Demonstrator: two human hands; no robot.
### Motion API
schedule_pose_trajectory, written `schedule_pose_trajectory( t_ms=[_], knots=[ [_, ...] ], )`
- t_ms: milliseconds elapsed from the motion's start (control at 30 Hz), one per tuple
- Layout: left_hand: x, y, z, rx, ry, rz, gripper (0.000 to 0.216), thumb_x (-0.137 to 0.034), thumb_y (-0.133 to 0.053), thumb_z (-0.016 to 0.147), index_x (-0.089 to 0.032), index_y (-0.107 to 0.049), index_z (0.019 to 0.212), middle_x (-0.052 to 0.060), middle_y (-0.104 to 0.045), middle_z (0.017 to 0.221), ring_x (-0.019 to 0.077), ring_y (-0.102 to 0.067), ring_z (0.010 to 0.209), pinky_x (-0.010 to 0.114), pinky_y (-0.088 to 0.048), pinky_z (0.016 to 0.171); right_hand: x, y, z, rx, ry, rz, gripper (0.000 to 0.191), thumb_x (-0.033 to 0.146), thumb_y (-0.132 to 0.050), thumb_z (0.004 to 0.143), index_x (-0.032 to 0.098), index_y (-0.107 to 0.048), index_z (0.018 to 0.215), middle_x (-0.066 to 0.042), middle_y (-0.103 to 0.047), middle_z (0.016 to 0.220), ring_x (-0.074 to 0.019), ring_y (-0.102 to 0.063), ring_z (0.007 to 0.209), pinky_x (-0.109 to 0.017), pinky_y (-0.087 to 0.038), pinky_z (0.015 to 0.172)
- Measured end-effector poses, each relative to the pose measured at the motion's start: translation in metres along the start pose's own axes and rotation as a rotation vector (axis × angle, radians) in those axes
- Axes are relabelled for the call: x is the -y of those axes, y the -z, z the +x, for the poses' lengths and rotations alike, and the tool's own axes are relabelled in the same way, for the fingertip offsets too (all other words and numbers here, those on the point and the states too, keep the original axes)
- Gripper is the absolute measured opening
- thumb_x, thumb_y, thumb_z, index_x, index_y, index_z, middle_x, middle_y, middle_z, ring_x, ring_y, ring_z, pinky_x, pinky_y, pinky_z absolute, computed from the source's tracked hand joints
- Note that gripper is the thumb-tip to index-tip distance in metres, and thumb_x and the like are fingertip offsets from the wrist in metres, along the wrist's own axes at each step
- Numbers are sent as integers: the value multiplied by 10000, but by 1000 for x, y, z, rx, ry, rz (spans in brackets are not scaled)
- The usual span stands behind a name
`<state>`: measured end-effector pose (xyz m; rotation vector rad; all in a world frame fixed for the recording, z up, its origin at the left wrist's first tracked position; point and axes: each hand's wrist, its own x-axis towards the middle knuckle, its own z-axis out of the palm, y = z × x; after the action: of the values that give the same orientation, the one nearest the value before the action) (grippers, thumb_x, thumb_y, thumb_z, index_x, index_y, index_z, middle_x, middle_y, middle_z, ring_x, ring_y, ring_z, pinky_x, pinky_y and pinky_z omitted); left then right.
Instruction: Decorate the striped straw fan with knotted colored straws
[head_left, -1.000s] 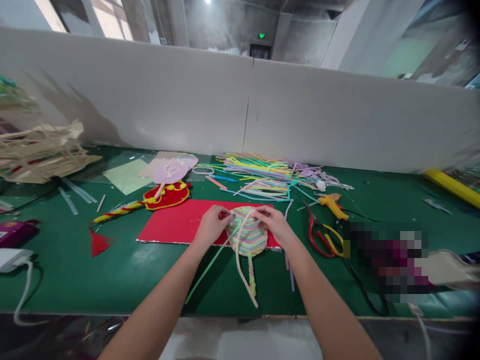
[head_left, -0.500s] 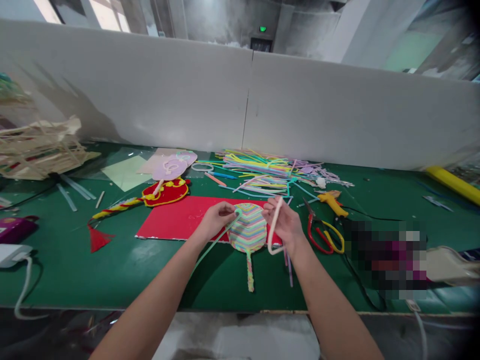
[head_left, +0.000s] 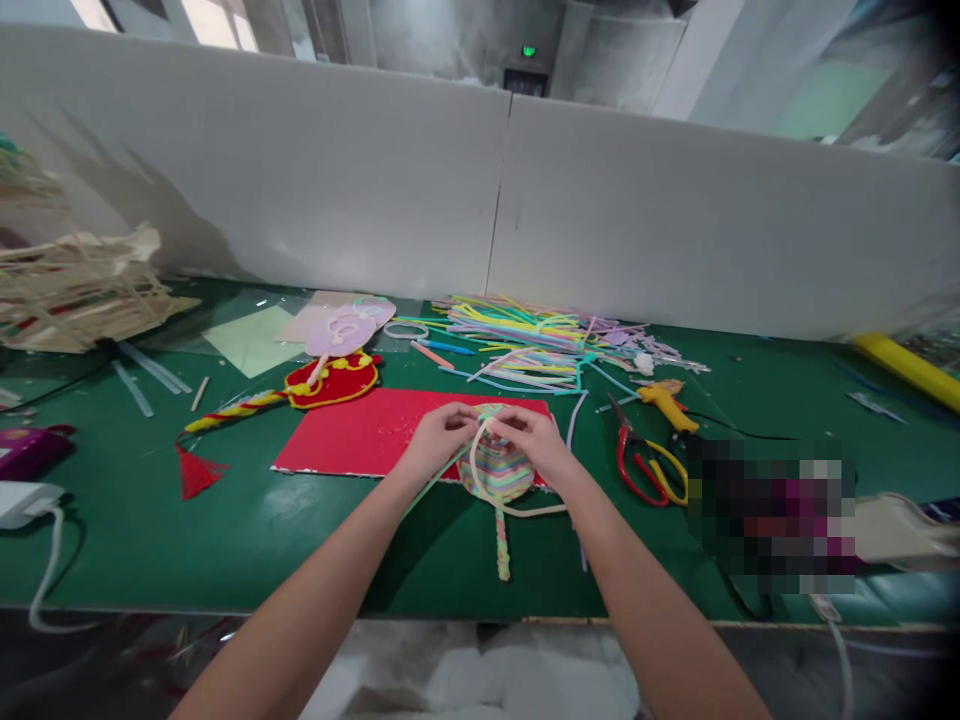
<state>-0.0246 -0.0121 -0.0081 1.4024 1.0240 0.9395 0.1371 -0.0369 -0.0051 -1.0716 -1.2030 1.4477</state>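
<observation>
A small striped pastel fan (head_left: 501, 478) with a short handle lies at the front edge of a red sheet (head_left: 360, 432) on the green table. My left hand (head_left: 441, 436) pinches a thin green strand at the fan's top left. My right hand (head_left: 531, 438) pinches a cream strand at the fan's top; the cream strand loops down around the fan's face. The two hands nearly touch above the fan.
A heap of pastel strands (head_left: 525, 345) lies behind the red sheet. Red-and-yellow scissors (head_left: 643, 470) and a yellow glue gun (head_left: 666, 405) sit to the right. A red tasselled ornament (head_left: 315, 385) lies left. A white partition wall (head_left: 480, 200) backs the table.
My right hand came back from the right of the fan to its top, drawing the cream strand around the fan. The left hand stayed at the top left with the green strand.
</observation>
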Motion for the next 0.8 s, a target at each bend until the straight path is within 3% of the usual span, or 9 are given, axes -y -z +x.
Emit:
schedule_pose_trajectory(
  t_ms=[200,600,800],
  knots=[
    [-4,1,0,-82,0,-66,260,-316,-644,615,-135,-564,784,2,-606,669,129,-573,643,231,-432,613,0,2,0,20,32,-99,235,381,-645,657,176,-632,771,-10,-615,747,-122,-556,636,-240,-466,553],
    [-2,-2,-2,-25,21,-140,293,-340,-675,595,-141,-574,785,0,-595,695,121,-556,661,227,-429,626,-3,5,3,-79,89,-83,243,396,-642,652,183,-620,768,-26,-627,723,-163,-581,702,-245,-477,520],
    [-4,-2,-2,-42,45,-108,281,-335,-656,613,-132,-581,792,13,-604,716,132,-564,688,230,-430,638,-4,6,3,-63,98,-111,237,400,-631,665,189,-621,773,-24,-631,750,-167,-584,716,-256,-479,533]
  ],
)
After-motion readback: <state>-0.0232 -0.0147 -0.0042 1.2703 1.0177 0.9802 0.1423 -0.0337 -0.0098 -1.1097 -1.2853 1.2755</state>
